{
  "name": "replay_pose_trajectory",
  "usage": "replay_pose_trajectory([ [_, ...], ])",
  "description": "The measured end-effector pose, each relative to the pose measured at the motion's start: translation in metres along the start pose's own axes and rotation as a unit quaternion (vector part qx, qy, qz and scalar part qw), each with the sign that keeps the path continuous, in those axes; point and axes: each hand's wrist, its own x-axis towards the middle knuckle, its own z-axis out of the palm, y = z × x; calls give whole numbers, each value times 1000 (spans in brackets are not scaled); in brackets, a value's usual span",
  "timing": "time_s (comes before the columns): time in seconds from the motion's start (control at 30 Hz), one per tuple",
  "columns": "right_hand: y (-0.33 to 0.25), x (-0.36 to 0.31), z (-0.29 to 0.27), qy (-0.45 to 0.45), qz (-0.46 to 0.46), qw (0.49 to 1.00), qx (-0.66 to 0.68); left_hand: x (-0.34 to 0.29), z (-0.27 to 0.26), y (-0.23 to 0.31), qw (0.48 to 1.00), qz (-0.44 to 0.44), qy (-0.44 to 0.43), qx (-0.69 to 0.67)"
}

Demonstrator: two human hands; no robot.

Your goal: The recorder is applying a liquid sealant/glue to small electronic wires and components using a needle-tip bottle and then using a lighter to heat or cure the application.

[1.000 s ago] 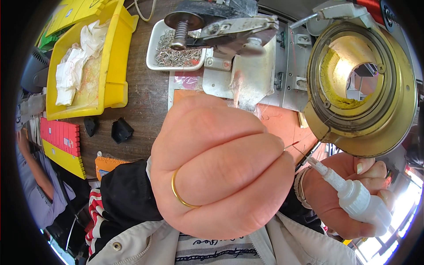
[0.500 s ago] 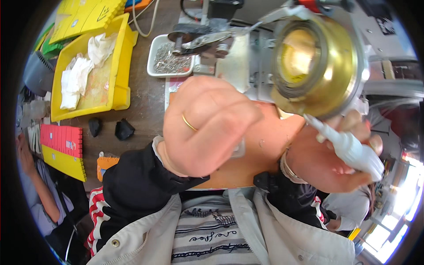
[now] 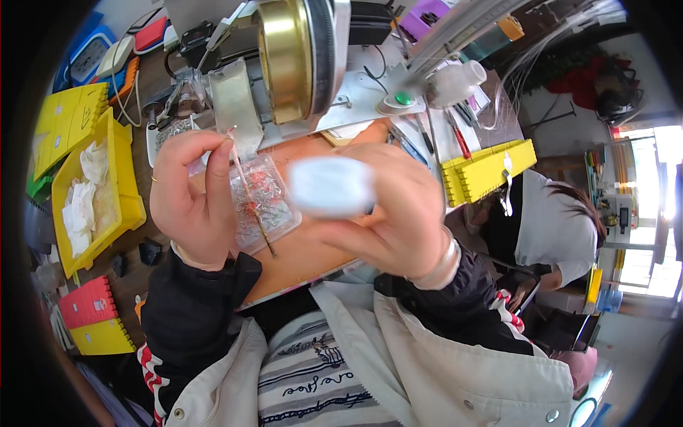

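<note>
My left hand [image 3: 192, 192] is closed, with thumb and forefinger pinching a thin stick [image 3: 245, 181], pale pink above and dark golden toward its lower end. The stick slants down over a clear plastic box [image 3: 281, 224] of small metal pieces with red and green bits among them. To its right, my right hand [image 3: 409, 206] is wrapped round a white squeeze bottle [image 3: 331, 186], smeared by motion. The bottle's nozzle cannot be made out. Both hands are above an orange-brown work board [image 3: 284, 274], and the bottle and stick are apart.
Beyond my hands stands a brass-coloured round drum [image 3: 284, 64] on a machine. A yellow tray [image 3: 131, 206] with white cloths is at left. Yellow toothed racks [image 3: 491, 171] and a red-handled tool [image 3: 461, 139] lie right. Another person [image 3: 558, 220] sits at far right.
The view has shifted, so the drum now appears farther left. My left hand now shows a thin stick in its pinch. The bottle has come in closer to that hand, with its nozzle no longer visible.
</note>
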Motion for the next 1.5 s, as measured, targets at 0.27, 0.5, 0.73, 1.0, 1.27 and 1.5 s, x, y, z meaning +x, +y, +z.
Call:
replay_pose_trajectory([
  [0.27,9,-8,40,-121,83,982,-123,-5,3,7,987,-67,-2,-143],
  [0.5,2,2,55,-199,110,963,-142,-5,-1,3,987,-70,-30,-143],
  [0.73,9,-11,6,-42,149,987,-33,-7,-3,-1,992,-61,-18,-109],
  [1.0,103,-57,-143,263,291,915,-97,-6,-2,6,988,-84,-16,-126],
  [1.27,216,-67,-188,100,403,868,-271,-7,1,6,988,-93,-11,-121],
  [1.5,248,-56,-184,62,429,835,-338,-7,-3,4,990,-83,-30,-109],
])
